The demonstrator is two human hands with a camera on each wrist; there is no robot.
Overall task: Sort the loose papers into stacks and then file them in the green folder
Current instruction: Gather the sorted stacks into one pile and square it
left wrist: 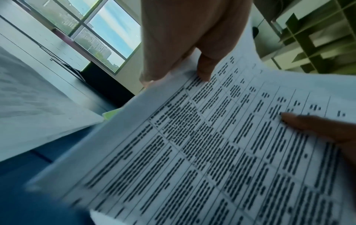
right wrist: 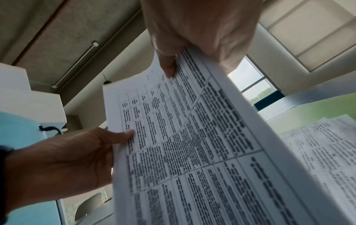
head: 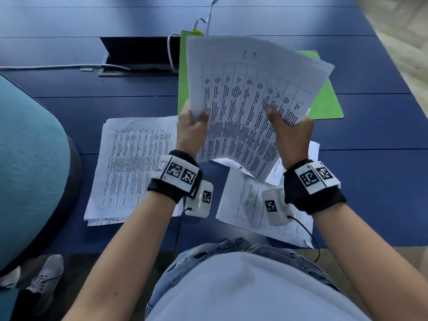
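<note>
Both hands hold up a sheaf of printed table papers [head: 250, 100] above the blue table. My left hand [head: 193, 128] grips its left edge, thumb on top; in the left wrist view the left hand [left wrist: 185, 45] pinches the same sheaf [left wrist: 212, 152]. My right hand [head: 290, 133] grips the right edge, thumb on the print; the right wrist view shows the right hand [right wrist: 194, 33] on the sheaf [right wrist: 192, 137]. The green folder [head: 328, 98] lies flat behind, mostly hidden by the sheaf. A stack of papers [head: 129, 167] lies at the left, loose sheets [head: 250, 205] at the right.
The blue table [head: 370, 181] carries an open cable hatch [head: 139, 56] with white cables [head: 58, 66] at the back left. A teal chair [head: 27, 158] stands at the left, with shoes [head: 44, 279] on the floor below it.
</note>
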